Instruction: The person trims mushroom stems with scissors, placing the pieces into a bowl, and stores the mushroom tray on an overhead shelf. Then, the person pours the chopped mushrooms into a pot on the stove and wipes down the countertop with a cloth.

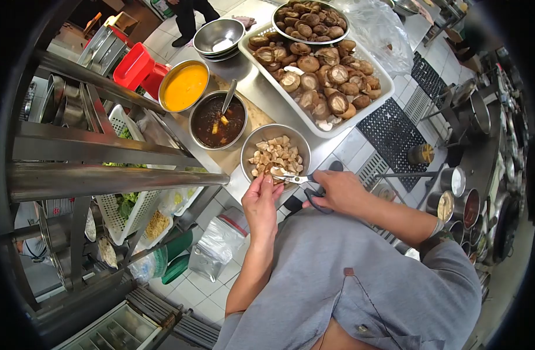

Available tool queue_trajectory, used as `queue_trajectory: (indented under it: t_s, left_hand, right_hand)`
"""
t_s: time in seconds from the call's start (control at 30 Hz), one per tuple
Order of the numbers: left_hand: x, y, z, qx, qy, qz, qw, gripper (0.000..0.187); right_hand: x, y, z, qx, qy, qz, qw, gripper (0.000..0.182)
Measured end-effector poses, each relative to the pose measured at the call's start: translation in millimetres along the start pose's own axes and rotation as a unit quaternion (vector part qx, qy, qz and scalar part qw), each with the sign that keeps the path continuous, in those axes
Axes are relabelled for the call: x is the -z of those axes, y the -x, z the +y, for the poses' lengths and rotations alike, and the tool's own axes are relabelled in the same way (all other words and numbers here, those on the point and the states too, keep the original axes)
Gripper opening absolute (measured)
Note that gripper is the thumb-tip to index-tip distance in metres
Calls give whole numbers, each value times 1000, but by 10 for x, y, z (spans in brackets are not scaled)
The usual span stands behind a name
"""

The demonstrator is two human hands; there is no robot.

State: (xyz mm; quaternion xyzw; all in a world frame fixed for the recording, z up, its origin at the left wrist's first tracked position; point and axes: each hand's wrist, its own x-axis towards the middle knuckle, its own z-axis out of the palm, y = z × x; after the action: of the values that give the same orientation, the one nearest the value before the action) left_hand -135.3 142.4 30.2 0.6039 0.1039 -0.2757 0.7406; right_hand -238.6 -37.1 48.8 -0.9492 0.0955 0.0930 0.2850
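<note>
My right hand [341, 191] is closed round the dark handles of a pair of scissors [291, 178], whose silvery blades point left over the near rim of a metal bowl [303, 144]. At the blade tips, the fingers of my left hand [260, 203] pinch a small brown mushroom [268, 170], mostly hidden by the fingers. Pale cut mushroom pieces [279, 151] lie in the bowl below. Beyond it a white plastic crate [348, 124] is heaped with brown mushrooms [310, 65]. A metal bowl of more mushrooms [314, 22] rests at the crate's far end.
Left of the cut pieces stand a pot of dark sauce [212, 125] with a spoon [229, 98] and a bowl of orange liquid [186, 87]. Stacked metal bowls [219, 36] sit farther back. A steel rack [121, 182] fills the left side; a stove with pots [454, 181] lies right.
</note>
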Motion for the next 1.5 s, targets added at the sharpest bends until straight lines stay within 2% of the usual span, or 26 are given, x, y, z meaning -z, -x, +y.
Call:
queue_trajectory:
  t_s: [0.03, 0.13, 0.17, 0.23, 0.33, 0.37, 0.4, 0.47, 0.5, 0.53, 0.6, 0.73, 0.93, 1.1, 1.23, 1.33, 1.37, 1.47, 1.5]
  left_hand:
    - [31, -29, -24, 2, -7, -2, 1000, 36]
    - [105, -96, -58, 14, -44, -11, 999, 36]
    - [116, -108, -47, 19, -63, -11, 998, 37]
    - [164, -119, -12, 8, -98, 3, 995, 37]
    - [107, -227, 209, -70, -129, 12, 989, 38]
    - [21, -287, 316, -108, -125, -1, 986, 39]
    - [-94, -291, 441, -141, -120, -11, 983, 40]
    - [-423, -353, 669, -144, -59, -63, 986, 37]
    - [-559, -383, 719, -146, -21, -89, 985, 37]
    - [-710, -398, 793, -150, 15, -119, 981, 36]
    - [-923, -327, 858, -144, -12, -130, 981, 35]
    - [-1039, -231, 716, -126, -26, -132, 983, 37]
    - [-1256, -211, 677, -119, -36, -84, 989, 34]
    - [-1466, -245, 743, -127, -52, -75, 988, 35]
    - [-1637, -389, 731, -97, -44, -71, 992, 35]
    - [-1753, -666, 676, -109, -10, -54, 993, 34]
    - [-1773, -792, 753, -141, -37, -43, 988, 36]
    - [-1778, -1506, 905, -201, -144, 17, 969, 37]
    - [-1794, -1741, 919, -263, -292, 64, 917, 38]
  right_hand:
    - [-64, -9, 31, 2, -4, 7, 1000, 61]
    - [-125, -45, 116, -41, -86, -57, 994, 54]
    - [-93, -56, 149, -75, -185, -115, 973, 51]
    - [1, -61, 252, -134, -374, -224, 890, 47]
    - [133, 5, 441, -131, -511, -234, 817, 52]
    - [233, 32, 503, -155, -506, -238, 814, 49]
    - [384, 19, 478, -117, -507, -208, 828, 48]
    - [628, -57, 462, -45, -506, -151, 848, 50]
    - [726, -119, 520, -59, -473, -189, 859, 59]
    - [813, -118, 522, -45, -431, -186, 882, 57]
    - [1035, -102, 499, -19, -341, -179, 923, 54]
    - [1124, -188, 637, -23, -380, -174, 908, 57]
    - [1285, -384, 898, 19, -338, -204, 919, 57]
    - [1453, -545, 1123, 30, -356, -206, 911, 55]
    - [1617, -637, 1349, 29, -325, -206, 922, 54]
    - [1779, -635, 1706, 38, -299, -220, 928, 54]
    - [1870, -607, 1840, 68, -299, -210, 928, 48]
    - [2072, -507, 2254, -10, -387, -205, 899, 38]
    - [2125, -486, 2350, -14, -421, -186, 888, 36]
